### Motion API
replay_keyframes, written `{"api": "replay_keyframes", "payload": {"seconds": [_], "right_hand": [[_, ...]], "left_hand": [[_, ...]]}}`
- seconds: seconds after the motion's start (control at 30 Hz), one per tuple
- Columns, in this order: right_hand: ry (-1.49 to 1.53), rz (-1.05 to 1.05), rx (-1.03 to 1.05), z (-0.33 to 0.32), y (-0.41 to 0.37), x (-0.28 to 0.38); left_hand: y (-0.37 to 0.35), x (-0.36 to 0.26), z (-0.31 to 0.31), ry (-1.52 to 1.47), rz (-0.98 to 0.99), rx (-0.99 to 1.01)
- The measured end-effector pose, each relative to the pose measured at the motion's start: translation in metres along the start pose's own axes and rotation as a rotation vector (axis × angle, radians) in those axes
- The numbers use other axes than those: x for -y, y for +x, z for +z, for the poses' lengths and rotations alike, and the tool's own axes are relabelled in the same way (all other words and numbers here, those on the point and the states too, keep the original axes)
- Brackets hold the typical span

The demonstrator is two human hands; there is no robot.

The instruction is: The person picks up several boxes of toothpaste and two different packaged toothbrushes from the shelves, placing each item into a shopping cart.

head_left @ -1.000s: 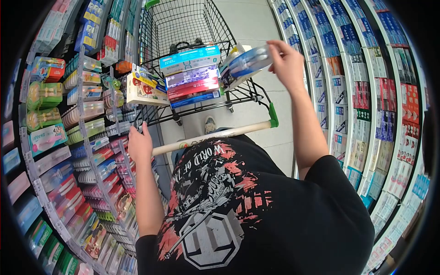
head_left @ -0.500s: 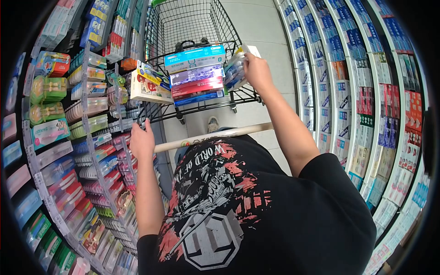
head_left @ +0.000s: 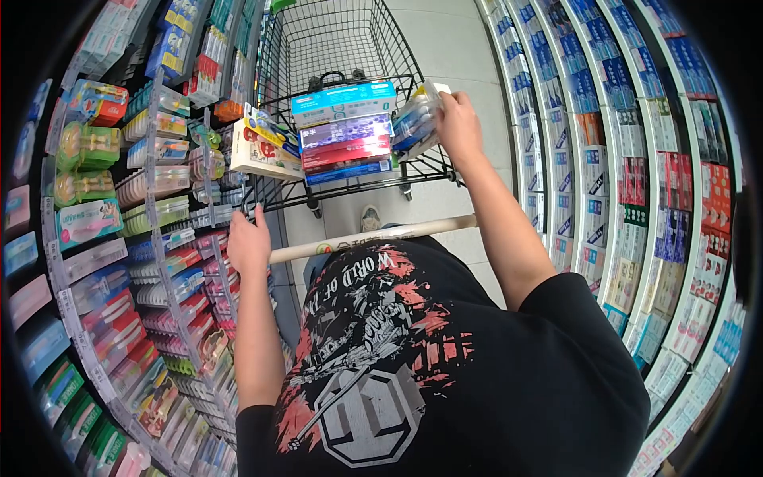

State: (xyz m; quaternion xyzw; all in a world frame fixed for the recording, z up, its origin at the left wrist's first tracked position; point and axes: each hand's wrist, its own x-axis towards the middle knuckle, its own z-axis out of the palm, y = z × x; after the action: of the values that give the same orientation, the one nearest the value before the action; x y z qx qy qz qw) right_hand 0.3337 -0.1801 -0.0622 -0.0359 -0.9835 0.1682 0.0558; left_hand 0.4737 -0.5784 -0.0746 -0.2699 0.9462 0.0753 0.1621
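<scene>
Head view: right hand [head_left: 459, 123] grip closed on blue-white pack [head_left: 413, 127], pack touching right end of box stack [head_left: 343, 131] at near end of cart [head_left: 334, 40]. Left hand [head_left: 249, 242] over left end of cart handle [head_left: 381, 235]; its grip cannot be told. Stocked shelves [head_left: 604, 159] both sides.

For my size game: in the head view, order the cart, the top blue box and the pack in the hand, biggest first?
Cart
Top blue box
Pack in the right hand; partly hidden, so its rank is unsure.
</scene>
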Motion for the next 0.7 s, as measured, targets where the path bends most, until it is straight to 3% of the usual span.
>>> {"api": "replay_keyframes", "payload": {"seconds": [0.1,0.2,0.27,0.33,0.37,0.4,0.5,0.6,0.7], "right_hand": [[0.044,-0.075,-0.171,-0.021,-0.011,0.013],[0.11,-0.247,-0.1,-0.035,-0.033,0.026],[0.12,-0.452,0.048,-0.032,-0.059,0.033],[0.358,-0.338,0.358,-0.036,-0.089,0.062],[0.442,-0.333,0.414,-0.032,-0.104,0.071],[0.566,-0.284,0.527,-0.023,-0.116,0.075],[0.488,-0.184,0.898,0.001,-0.134,0.073],[0.366,-0.187,0.972,0.013,-0.136,0.064],[0.296,-0.258,0.895,0.022,-0.136,0.062]], "left_hand": [[-0.004,-0.003,-0.005,-0.028,0.003,-0.021],[0.0,0.0,-0.002,-0.074,-0.011,-0.004],[-0.001,-0.002,-0.006,-0.12,-0.064,0.006],[0.003,0.004,0.001,-0.15,-0.085,0.036],[0.002,0.003,-0.004,-0.149,-0.089,0.066],[0.006,0.012,0.015,-0.178,-0.019,-0.027],[-0.002,0.003,0.005,-0.154,-0.046,-0.062],[-0.003,0.003,0.011,-0.161,-0.034,-0.096],[-0.002,-0.001,0.015,-0.178,-0.018,-0.098]]}}
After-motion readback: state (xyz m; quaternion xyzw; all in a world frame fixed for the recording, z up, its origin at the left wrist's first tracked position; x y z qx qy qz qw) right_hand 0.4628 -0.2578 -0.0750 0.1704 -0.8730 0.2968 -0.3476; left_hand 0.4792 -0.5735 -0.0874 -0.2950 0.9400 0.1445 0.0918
